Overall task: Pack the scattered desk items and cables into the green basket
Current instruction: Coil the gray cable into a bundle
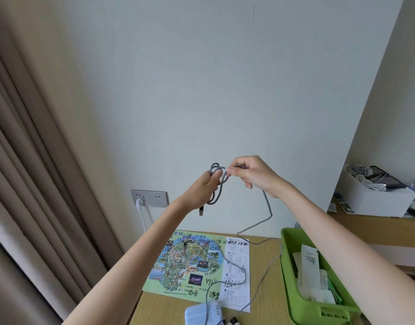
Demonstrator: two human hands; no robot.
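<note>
Both hands are raised in front of the wall, above the desk. My left hand (205,188) grips several loops of a grey braided cable (268,205), and the cable's dark plug hangs just below that hand. My right hand (251,173) pinches the same cable next to the loops. From there the cable drops to the desk and trails across a printed map sheet (178,273). The green basket (293,285) stands at the desk's right with papers and packets inside.
A white charger block (199,313) lies at the desk's front edge. A wall socket (149,198) with a white plug sits behind the desk. A beige curtain (33,184) hangs on the left. A white box (375,198) of cables stands on a shelf at the right.
</note>
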